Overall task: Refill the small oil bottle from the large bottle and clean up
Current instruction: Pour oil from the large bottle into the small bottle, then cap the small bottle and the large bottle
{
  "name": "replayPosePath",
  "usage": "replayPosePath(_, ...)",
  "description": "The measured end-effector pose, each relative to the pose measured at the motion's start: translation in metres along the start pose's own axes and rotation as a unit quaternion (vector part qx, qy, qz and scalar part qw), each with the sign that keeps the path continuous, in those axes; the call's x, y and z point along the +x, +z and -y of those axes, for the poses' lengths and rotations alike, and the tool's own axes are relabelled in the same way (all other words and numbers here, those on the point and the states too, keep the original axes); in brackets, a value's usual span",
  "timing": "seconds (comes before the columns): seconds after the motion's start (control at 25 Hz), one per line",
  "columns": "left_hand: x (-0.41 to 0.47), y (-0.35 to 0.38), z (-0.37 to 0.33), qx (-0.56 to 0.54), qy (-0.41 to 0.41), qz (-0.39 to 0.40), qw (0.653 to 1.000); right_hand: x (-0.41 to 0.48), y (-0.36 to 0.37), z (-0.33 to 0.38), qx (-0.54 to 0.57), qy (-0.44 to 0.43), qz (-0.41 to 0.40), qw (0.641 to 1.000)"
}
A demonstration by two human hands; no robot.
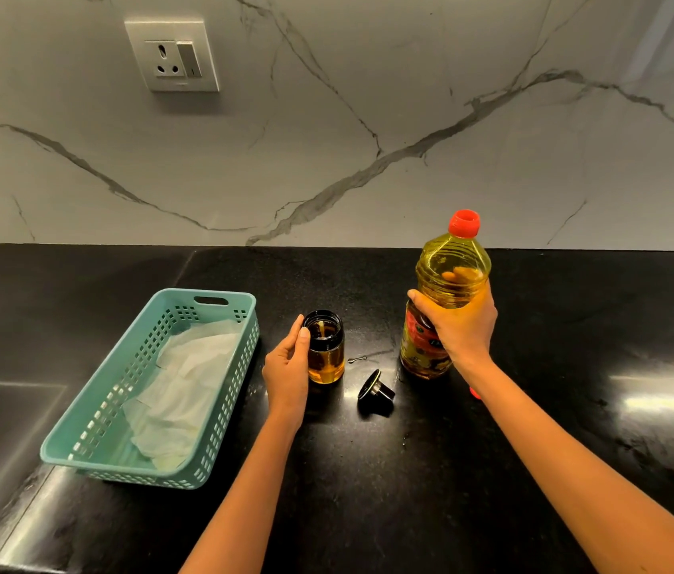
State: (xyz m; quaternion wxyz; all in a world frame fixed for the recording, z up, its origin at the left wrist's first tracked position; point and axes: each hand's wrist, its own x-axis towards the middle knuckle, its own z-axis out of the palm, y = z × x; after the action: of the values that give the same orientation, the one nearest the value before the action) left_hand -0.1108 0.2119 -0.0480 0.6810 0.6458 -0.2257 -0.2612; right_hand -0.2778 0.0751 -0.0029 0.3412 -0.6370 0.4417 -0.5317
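The small oil bottle (326, 352) stands upright on the black counter (410, 470) with its mouth uncovered and amber oil in its lower part. My left hand (288, 368) wraps its left side. Its black spout lid (376, 392) lies on its side on the counter just to the right. The large yellow oil bottle (445, 300), with a red top and a red label, stands upright on the counter farther right. My right hand (460, 325) grips it around the middle. A small red piece (474, 392) shows beside my right wrist, mostly hidden.
A teal perforated basket (227, 391) holding crumpled white paper (186, 391) sits to the left of the small bottle. A small metal pin (357, 359) lies between the two bottles. The marble wall behind carries a socket (173, 55).
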Motion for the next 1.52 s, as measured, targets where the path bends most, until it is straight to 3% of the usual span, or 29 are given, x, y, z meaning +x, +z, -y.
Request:
replayPosePath(0.2,0.001,0.000,0.000,-0.004,0.000,0.002,1.000,-0.001,-0.004,0.002,0.003,0.013,0.026,1.000)
replayPosePath(0.32,0.000,0.000,-0.001,-0.003,0.001,0.001,1.000,-0.013,-0.005,0.006,-0.001,-0.019,0.000,1.000)
replayPosePath(0.44,0.000,0.000,-0.002,-0.005,-0.002,0.007,1.000,-0.037,-0.002,0.008,-0.073,-0.118,-0.090,0.986)
replayPosePath(0.52,0.000,0.000,-0.002,-0.003,-0.004,0.008,1.000,-0.053,0.001,0.005,-0.127,-0.223,-0.108,0.960)
replayPosePath(0.64,0.001,-0.001,0.000,-0.005,-0.009,0.010,1.000,-0.079,0.004,-0.013,-0.148,-0.306,0.016,0.940)
replayPosePath(0.8,0.002,-0.001,0.000,-0.007,-0.013,0.006,1.000,-0.102,0.005,-0.033,-0.196,-0.167,0.219,0.941)
replayPosePath(0.96,0.002,-0.001,0.000,-0.009,-0.018,0.007,1.000,-0.105,0.006,-0.044,-0.241,-0.038,0.303,0.921)
replayPosePath(1.16,0.002,-0.002,0.001,-0.008,-0.016,0.009,1.000,-0.106,0.007,-0.041,-0.252,-0.032,0.291,0.922)
replayPosePath(1.28,0.002,-0.001,0.001,-0.011,-0.013,0.007,1.000,-0.098,0.009,-0.026,-0.164,-0.004,0.247,0.955)
replayPosePath(1.4,0.001,0.000,0.001,-0.001,-0.003,0.003,1.000,-0.077,0.016,0.003,-0.103,-0.059,0.188,0.975)
replayPosePath(1.52,-0.003,-0.001,0.002,0.013,0.011,0.007,1.000,-0.048,0.028,0.039,-0.090,-0.139,0.197,0.966)
